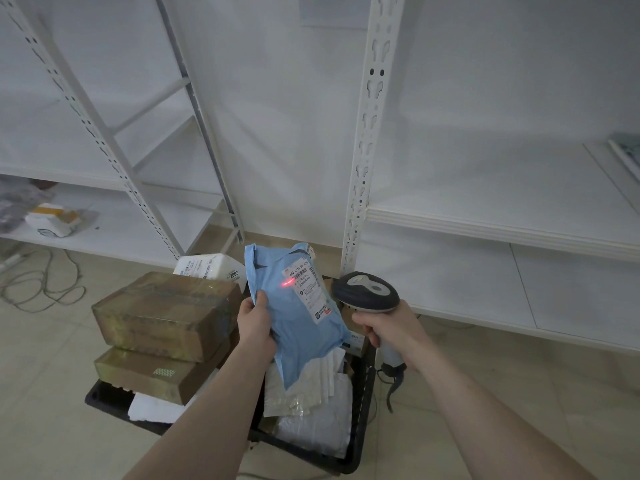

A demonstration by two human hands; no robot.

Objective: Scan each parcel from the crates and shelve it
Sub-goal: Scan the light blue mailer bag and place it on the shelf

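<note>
My left hand (255,322) grips the left edge of a light blue parcel bag (298,327) held upright over the black crate (362,431). A white shipping label (306,291) faces me, and a red scanner line glows at its left edge. My right hand (388,329) grips the handle of a grey barcode scanner (367,292), whose head points at the label from the right. The crate holds two taped cardboard boxes (162,313) stacked at the left and several white and silver bags (311,403) at the right.
White metal shelving stands ahead: a shelf board (502,216) at the right, and a low shelf (114,230) at the left with a few parcels (52,220) on it. Cables (41,285) lie on the tiled floor at the left. A white parcel (207,266) sits behind the crate.
</note>
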